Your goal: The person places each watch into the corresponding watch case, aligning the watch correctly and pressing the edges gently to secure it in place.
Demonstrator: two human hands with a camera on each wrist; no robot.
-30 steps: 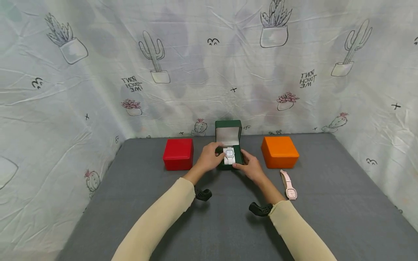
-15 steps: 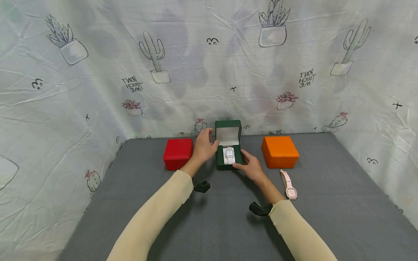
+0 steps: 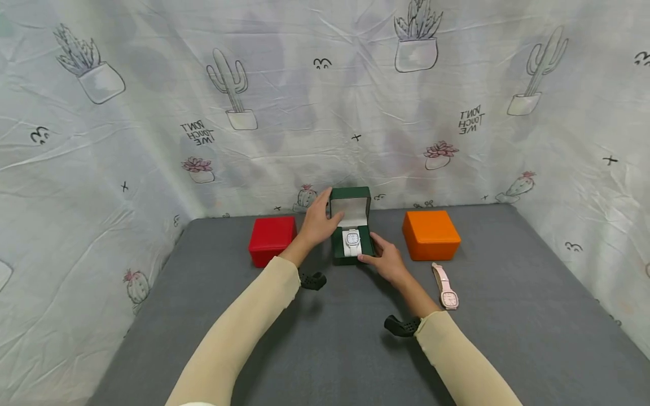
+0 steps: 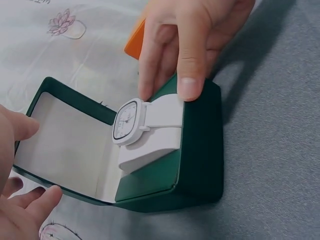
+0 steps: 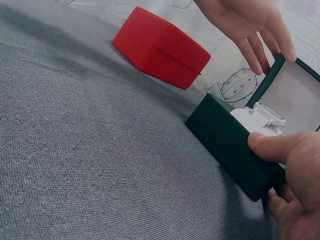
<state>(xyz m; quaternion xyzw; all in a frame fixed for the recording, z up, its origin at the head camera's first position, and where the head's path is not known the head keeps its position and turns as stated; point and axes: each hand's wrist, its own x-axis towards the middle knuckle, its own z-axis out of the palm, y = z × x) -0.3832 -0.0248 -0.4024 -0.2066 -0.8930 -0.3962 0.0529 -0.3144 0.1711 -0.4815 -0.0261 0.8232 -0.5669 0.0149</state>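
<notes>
A green watch box (image 3: 348, 261) stands with its lid (image 3: 350, 193) raised, showing a pale lining. On the white cushion inside sits a white watch (image 4: 128, 121) with a squarish case. My left hand (image 3: 317, 223) is at the lid's left side, thumb in front of the lining and fingers loosely extended along the lid's edge. Lower down, my right hand (image 3: 388, 260) holds the box's base at its right front corner. Its thumb (image 5: 267, 146) presses the front top edge, while the other fingers lie around the right side.
A closed red box (image 3: 272, 239) stands left of the green one, and a closed orange box (image 3: 431, 235) to the right. In front of the orange box lies a pink watch (image 3: 447, 290). A cactus-print cloth (image 3: 284, 158) hangs behind the grey table (image 3: 345, 349).
My left hand has left the watch and cushion, moving up and left around the box to the raised lid. My right hand keeps its hold on the base. The view has shifted slightly.
</notes>
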